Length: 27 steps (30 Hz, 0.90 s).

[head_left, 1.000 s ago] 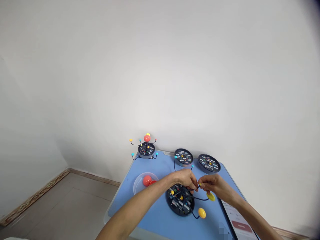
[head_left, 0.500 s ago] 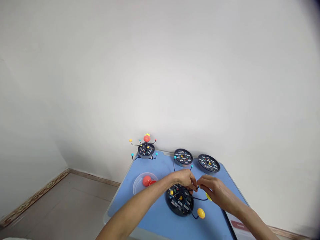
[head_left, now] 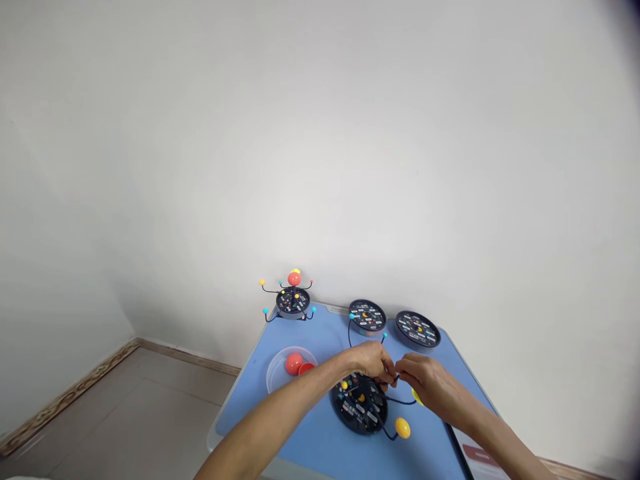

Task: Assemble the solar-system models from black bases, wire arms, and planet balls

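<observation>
1. Over the middle of the table, the left hand (head_left: 369,363) lies nearer the black disc (head_left: 359,408), its fingers bunched and pinching a thin black wire (head_left: 397,379) close to the wire's end.
2. Just right of it, the right hand (head_left: 433,385) has its fingers (head_left: 406,364) pressed together, tips at the same wire. Whether they grip it is too small to tell. The wire's short visible stretch slants between the two sets of fingertips, its long axis running roughly left to right.
3. Below the right hand, a yellow disc (head_left: 417,397) is partly hidden. Nearer, a yellow ball (head_left: 403,427) sits on a curved wire (head_left: 387,432) from the black disc.
4. On the left of the blue table (head_left: 245,410), a clear dish (head_left: 274,377) holds a red ball (head_left: 294,363) and a red piece (head_left: 307,368).
5. At the far edge, from left to right, stand a built model (head_left: 293,301) with beaded wire arms, a second disc (head_left: 367,316) and a third disc (head_left: 417,329).
6. At the near right edge lies a phone (head_left: 480,459).
7. Beyond the table, a tiled floor (head_left: 135,417) meets brown skirting (head_left: 65,400) and a white wall (head_left: 320,167).
</observation>
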Tool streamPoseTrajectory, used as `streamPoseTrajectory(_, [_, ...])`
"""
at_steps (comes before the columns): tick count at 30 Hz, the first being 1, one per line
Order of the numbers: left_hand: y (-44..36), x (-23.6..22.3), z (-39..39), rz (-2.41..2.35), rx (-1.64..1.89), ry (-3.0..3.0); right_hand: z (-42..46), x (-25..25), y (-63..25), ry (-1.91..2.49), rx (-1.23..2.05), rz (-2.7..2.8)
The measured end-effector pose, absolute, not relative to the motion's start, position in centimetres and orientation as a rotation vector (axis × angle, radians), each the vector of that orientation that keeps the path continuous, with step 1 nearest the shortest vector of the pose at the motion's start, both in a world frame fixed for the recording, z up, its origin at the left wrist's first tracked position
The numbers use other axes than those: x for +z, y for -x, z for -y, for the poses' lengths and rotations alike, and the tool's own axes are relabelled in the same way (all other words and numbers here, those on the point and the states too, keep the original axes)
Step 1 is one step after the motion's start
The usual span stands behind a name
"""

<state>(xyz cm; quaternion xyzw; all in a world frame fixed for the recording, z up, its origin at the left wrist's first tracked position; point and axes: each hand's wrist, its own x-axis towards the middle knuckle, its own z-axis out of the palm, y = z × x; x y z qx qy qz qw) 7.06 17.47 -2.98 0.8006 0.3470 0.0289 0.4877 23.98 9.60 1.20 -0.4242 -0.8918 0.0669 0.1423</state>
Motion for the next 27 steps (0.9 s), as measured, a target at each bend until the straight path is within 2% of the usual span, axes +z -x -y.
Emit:
streamPoseTrajectory(5, [-7.0, -3.0, -17.5, -0.851, 0.106, -1.950, -9.8, 0.9, -24.1, 1.054, -0.037, 2.736])
streamPoseTrajectory(15, [-7.0, -3.4, -17.5, -0.863, 0.156, -1.946, -10.3, 0.2, -23.9, 1.200, -0.257, 2.779])
streamPoseTrajectory(27, [-7.0, -3.4, -17.6, -0.878, 0.132, -1.955, -10.4, -0.4, -24.2, 1.037, -0.478, 2.743])
